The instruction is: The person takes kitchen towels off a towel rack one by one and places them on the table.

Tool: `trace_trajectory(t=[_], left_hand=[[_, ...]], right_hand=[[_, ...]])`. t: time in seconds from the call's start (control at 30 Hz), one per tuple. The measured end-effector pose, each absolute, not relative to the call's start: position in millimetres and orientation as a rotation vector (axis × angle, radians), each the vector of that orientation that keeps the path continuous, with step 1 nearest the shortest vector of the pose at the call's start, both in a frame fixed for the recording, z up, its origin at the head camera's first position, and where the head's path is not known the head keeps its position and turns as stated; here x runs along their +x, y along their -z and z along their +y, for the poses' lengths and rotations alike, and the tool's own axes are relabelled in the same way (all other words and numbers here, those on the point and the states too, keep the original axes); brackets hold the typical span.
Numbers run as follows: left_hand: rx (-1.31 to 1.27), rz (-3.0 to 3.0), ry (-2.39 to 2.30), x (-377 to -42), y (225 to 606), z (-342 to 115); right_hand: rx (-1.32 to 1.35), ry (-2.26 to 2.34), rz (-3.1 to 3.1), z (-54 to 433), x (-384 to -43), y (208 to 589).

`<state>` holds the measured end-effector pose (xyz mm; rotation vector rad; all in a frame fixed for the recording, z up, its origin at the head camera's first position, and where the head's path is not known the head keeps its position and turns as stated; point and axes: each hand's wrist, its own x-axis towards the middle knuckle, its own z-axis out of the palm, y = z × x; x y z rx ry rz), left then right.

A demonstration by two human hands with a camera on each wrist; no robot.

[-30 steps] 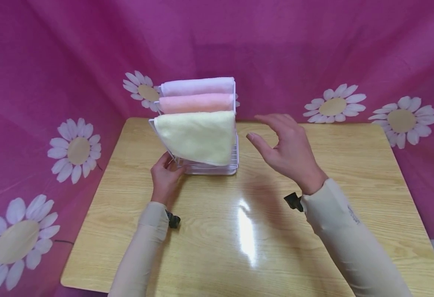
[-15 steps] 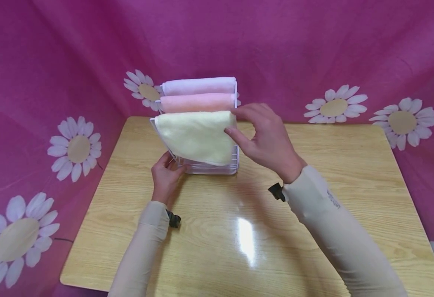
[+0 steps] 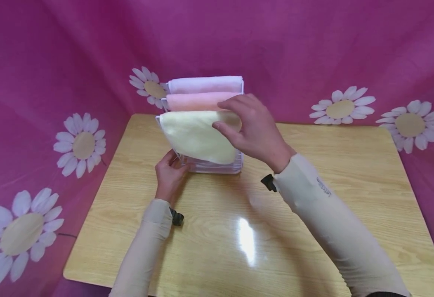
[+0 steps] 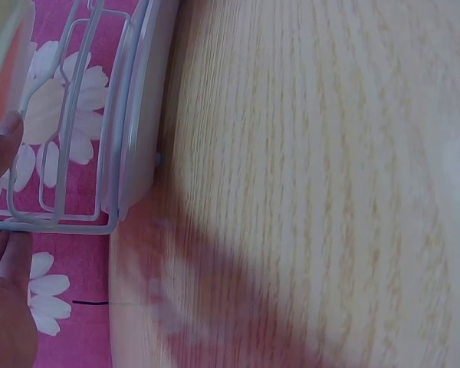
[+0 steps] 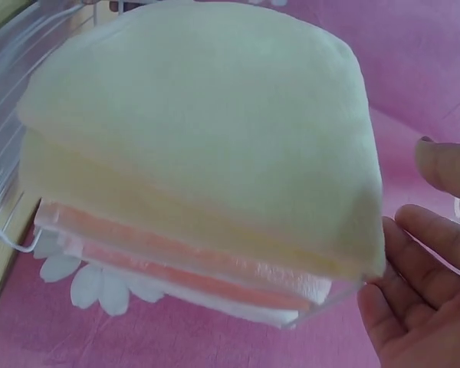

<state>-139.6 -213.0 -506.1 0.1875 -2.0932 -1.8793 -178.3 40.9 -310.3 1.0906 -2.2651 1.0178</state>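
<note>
Yellow cloth (image 3: 198, 138) foremost on white wire rack (image 3: 220, 168), on worktop (image 3: 350, 165); long top edge runs left to right, pink cloth (image 3: 192, 102) just behind. Right hand (image 3: 253, 128) nearer that edge, at right end; cloth stretches leftward from it. Thumb in front, spread from fingers above; firm contact cannot be told. Left hand (image 3: 168, 176) grips rack's lower left corner.

A magenta curtain (image 3: 295, 45) with white daisies (image 3: 340, 109) hangs behind a wooden table (image 3: 213, 231).
</note>
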Motion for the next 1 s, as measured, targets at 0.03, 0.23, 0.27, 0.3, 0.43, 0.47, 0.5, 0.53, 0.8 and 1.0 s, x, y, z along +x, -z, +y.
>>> trace_trajectory(t=[0.03,0.23,0.27,0.3,0.43,0.47,0.5,0.53,0.8,1.0], left_hand=[[0.184,-2.091,1.882,-140,506,-213],[0.186,-2.117,1.858,-139,505,-211],[0.192,-2.129,1.851,-139,505,-211],[0.195,-2.136,1.848,-138,505,-211],[0.196,-2.167,1.827,-137,500,-210],[0.186,-2.165,1.821,-137,499,-210],[0.184,-2.158,1.827,-137,499,-211],[0.179,-2.156,1.825,-137,499,-210],[0.203,-2.143,1.842,-139,505,-211],[0.196,-2.142,1.815,-139,503,-211]], right_hand=[[1.093,-1.014,-2.274,39,-179,310],[1.107,-0.982,-2.307,26,-183,309],[1.111,-0.973,-2.314,24,-184,309],[1.118,-0.960,-2.321,22,-185,308],[1.124,-0.902,-2.409,14,-186,305],[1.125,-0.881,-2.438,11,-187,304],[1.126,-0.857,-2.458,9,-187,304],[1.122,-0.830,-2.477,7,-188,304],[1.093,-0.644,-2.522,3,-190,301],[1.089,-0.616,-2.547,3,-190,299]])
